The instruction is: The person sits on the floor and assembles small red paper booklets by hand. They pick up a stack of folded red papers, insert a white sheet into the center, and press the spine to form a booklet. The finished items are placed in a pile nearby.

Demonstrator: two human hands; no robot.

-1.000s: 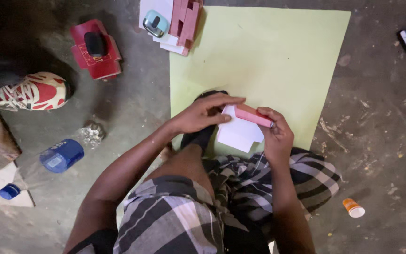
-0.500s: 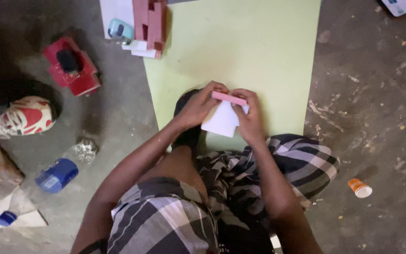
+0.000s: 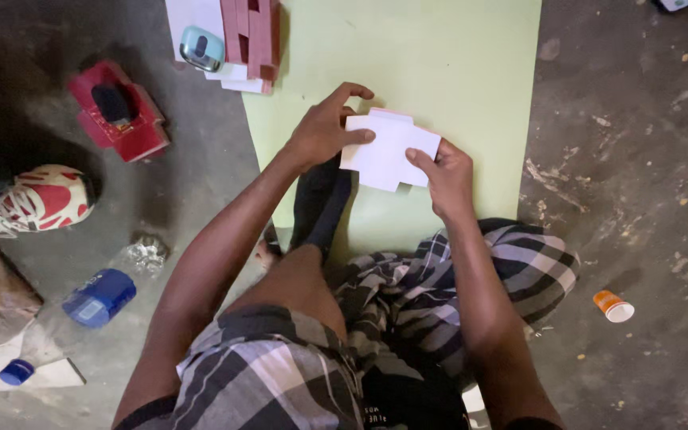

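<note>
Grey concrete floor, gritty and stained, lies under a pale green sheet spread in front of the seated person. Above the sheet's near edge both hands pinch a white notched card: the left hand closes thumb and fingers on its left edge, the right hand grips its right side, thumb on top. Off the sheet's corner sit a stack of reddish strips, a red box and a shoe.

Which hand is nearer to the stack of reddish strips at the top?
Left. The left hand lies just below the stack of reddish strips; the right hand is farther right and lower, across the white cut-out card.
</note>
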